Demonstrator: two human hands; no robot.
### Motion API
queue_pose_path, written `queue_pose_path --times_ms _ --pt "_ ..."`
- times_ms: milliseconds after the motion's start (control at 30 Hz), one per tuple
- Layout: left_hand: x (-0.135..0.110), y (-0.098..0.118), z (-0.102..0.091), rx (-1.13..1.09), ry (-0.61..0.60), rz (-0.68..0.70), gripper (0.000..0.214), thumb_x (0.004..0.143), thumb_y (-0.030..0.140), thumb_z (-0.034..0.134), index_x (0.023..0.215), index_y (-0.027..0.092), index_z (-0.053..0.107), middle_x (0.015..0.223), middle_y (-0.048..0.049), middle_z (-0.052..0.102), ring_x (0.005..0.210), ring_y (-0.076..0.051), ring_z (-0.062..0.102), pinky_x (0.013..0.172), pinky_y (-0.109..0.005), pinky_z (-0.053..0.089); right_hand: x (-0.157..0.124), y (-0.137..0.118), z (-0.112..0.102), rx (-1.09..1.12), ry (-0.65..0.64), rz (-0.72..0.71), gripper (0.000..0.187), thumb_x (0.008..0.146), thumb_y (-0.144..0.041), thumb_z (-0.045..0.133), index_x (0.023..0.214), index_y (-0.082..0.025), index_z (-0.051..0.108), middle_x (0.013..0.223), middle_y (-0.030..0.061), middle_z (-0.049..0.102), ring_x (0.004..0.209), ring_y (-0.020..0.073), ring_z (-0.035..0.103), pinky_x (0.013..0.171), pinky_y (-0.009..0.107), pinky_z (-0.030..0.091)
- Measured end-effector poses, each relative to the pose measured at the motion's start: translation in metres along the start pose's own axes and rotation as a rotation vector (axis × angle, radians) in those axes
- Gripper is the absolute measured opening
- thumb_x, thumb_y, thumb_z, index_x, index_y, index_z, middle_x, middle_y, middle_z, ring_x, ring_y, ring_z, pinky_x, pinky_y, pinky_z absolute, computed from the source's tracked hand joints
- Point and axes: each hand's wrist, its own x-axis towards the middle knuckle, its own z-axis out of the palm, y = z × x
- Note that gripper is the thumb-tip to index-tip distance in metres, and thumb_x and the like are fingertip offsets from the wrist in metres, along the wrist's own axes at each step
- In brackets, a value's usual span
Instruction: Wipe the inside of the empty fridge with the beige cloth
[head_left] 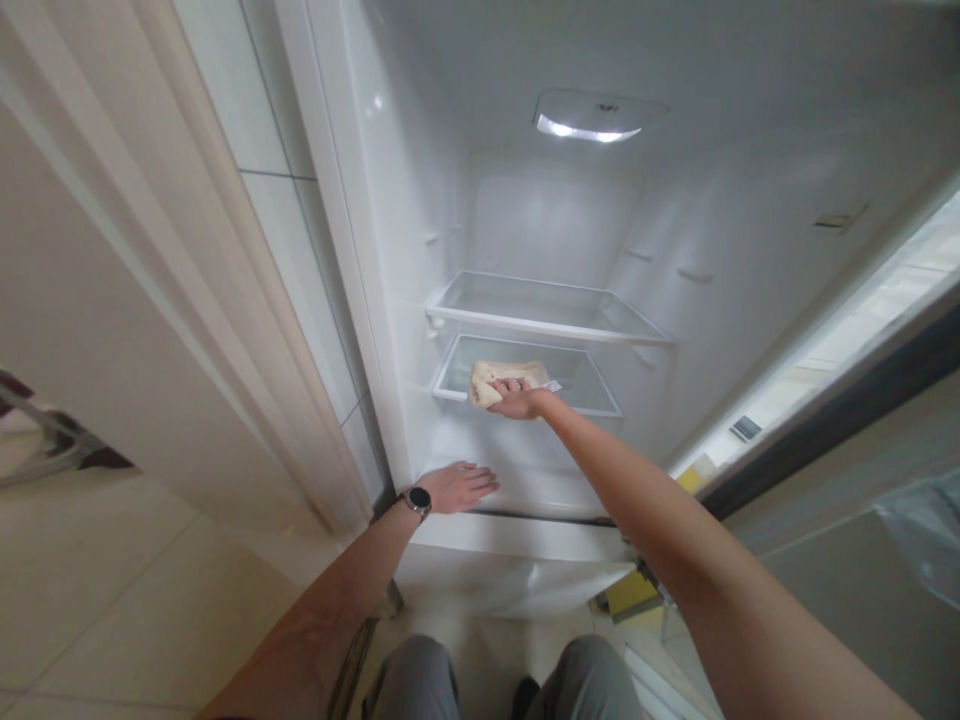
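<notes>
My right hand (517, 400) grips a beige cloth (504, 377) pressed on the lower glass shelf (592, 395) of an open white fridge. My left hand (457, 487), with a dark watch on its wrist, lies flat with fingers stretched out on the fridge's bottom ledge (525, 495). A second glass shelf (547, 305) sits just above the cloth. The fridge holds no food that I can see.
The fridge door (832, 370) stands open to the right. A lamp (592, 120) glows in the fridge ceiling. A white wall panel (150, 300) flanks the fridge on the left, over a pale tiled floor (112, 600). My knees show at the bottom.
</notes>
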Motion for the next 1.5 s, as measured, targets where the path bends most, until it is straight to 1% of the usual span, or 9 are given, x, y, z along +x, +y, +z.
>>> queue_pose_path --times_ms 67,133,333,467,633,833,1000,1233,1500 --pt "0.000 0.000 -0.001 0.004 0.002 0.001 0.045 0.104 0.034 0.046 0.147 0.022 0.047 0.139 -0.0099 0.060 0.134 -0.020 0.050 0.105 -0.035 0.037 0.007 0.004 -0.002 0.030 -0.005 -0.017 0.085 0.091 -0.072 0.033 0.162 -0.037 0.003 0.170 0.0044 0.001 0.154 0.0389 0.002 0.121 0.061 0.011" --pt "0.001 0.001 -0.002 0.005 0.005 -0.004 0.044 0.104 0.033 0.046 0.147 0.022 0.048 0.139 -0.0097 0.060 0.134 -0.020 0.049 0.106 -0.035 0.037 0.013 0.008 -0.003 0.042 -0.007 -0.029 0.088 0.090 -0.076 0.031 0.162 -0.034 0.003 0.170 0.0065 0.000 0.154 0.0405 0.003 0.121 0.062 0.011" --pt "0.001 0.000 -0.001 -0.016 -0.024 -0.013 0.043 0.106 0.034 0.040 0.146 0.022 0.049 0.142 -0.0097 0.058 0.136 -0.020 0.048 0.106 -0.035 0.035 0.022 0.012 -0.003 0.043 -0.016 -0.035 0.094 0.084 -0.083 0.031 0.162 -0.039 0.001 0.170 0.0021 -0.004 0.154 0.0420 -0.003 0.120 0.068 0.006" --pt "0.000 0.000 0.000 -0.025 -0.024 -0.016 0.044 0.105 0.035 0.042 0.147 0.021 0.047 0.142 -0.0092 0.058 0.136 -0.020 0.047 0.107 -0.036 0.035 0.025 0.012 -0.002 0.049 -0.014 -0.033 0.096 0.082 -0.085 0.031 0.161 -0.040 0.001 0.170 0.0003 -0.006 0.154 0.0410 -0.005 0.120 0.067 0.006" --pt "0.000 -0.001 0.000 -0.016 -0.016 -0.003 0.045 0.105 0.034 0.042 0.148 0.021 0.047 0.141 -0.0099 0.059 0.136 -0.021 0.047 0.107 -0.037 0.035 0.023 0.011 -0.002 0.074 0.008 -0.025 0.095 0.083 -0.083 0.030 0.162 -0.037 0.002 0.170 0.0027 -0.005 0.154 0.0411 -0.005 0.120 0.067 0.006" --pt "0.001 0.000 -0.001 -0.011 -0.015 -0.003 0.046 0.103 0.033 0.046 0.148 0.021 0.047 0.140 -0.0113 0.059 0.135 -0.021 0.048 0.106 -0.036 0.037 0.022 0.007 -0.005 0.072 0.023 -0.010 0.092 0.084 -0.081 0.032 0.161 -0.040 0.005 0.170 0.0013 -0.001 0.154 0.0414 -0.001 0.120 0.068 0.009" --pt "0.001 0.000 -0.002 -0.004 -0.014 0.005 0.045 0.104 0.033 0.043 0.147 0.019 0.047 0.140 -0.0116 0.059 0.134 -0.021 0.048 0.106 -0.037 0.036 0.024 0.007 -0.005 0.066 0.034 -0.007 0.090 0.084 -0.079 0.033 0.161 -0.041 0.006 0.170 0.0004 -0.001 0.154 0.0411 0.000 0.119 0.069 0.013" --pt "0.001 -0.001 -0.002 -0.034 -0.022 -0.007 0.045 0.104 0.034 0.044 0.148 0.022 0.046 0.140 -0.0105 0.059 0.135 -0.021 0.048 0.106 -0.036 0.037 0.034 0.010 -0.003 0.071 0.045 -0.005 0.090 0.084 -0.077 0.037 0.161 -0.041 0.007 0.170 -0.0009 0.001 0.155 0.0406 0.000 0.120 0.066 0.012" --pt "0.001 0.000 -0.004 -0.036 -0.017 -0.001 0.045 0.105 0.033 0.043 0.147 0.021 0.046 0.141 -0.0105 0.058 0.135 -0.022 0.048 0.106 -0.037 0.037 0.037 0.011 -0.002 0.051 0.075 -0.001 0.092 0.083 -0.077 0.038 0.162 -0.039 0.009 0.170 0.0010 0.005 0.154 0.0411 0.006 0.120 0.066 0.011"
